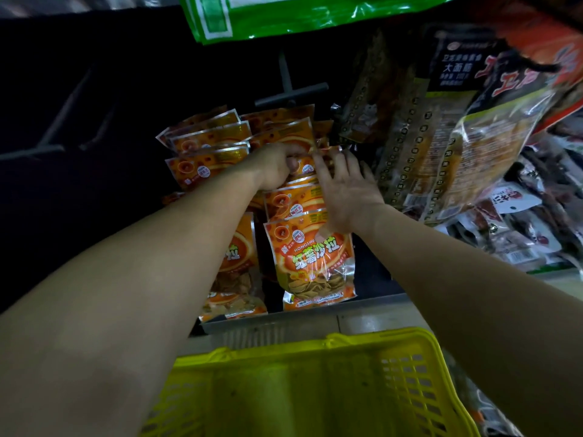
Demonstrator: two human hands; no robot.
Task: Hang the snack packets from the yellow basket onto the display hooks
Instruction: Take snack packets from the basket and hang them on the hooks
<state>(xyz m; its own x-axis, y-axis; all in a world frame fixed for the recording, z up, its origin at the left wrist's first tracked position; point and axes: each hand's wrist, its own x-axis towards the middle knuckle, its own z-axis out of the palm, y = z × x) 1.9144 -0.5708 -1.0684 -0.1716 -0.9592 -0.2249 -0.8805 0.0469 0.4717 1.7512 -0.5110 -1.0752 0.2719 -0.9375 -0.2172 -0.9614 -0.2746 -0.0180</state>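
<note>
The left hand (279,165) is curled closed around the top edge of an orange snack packet (304,167) at the front of a hanging row, fingers pinching the foil near its header. Just beside it, the right hand (345,193) lies flat and unclenched, fingers spread against the fronts of the same orange packets, touching them but gripping nothing. Below the hands hangs the frontmost orange packet (312,263), upright, its clear window showing pale chips; a second column of orange packets (208,143) hangs to the left, partly hidden by the left forearm. Above the row a dark T-shaped display hook (288,89) juts toward the camera. To the right hang darker snack bags (441,127) with clear panels, and a green bag (284,17) fills the upper edge. At the bottom, near the person, sits the yellow basket (315,351), its mesh wall in view; whether any packets lie in it cannot be told.
</note>
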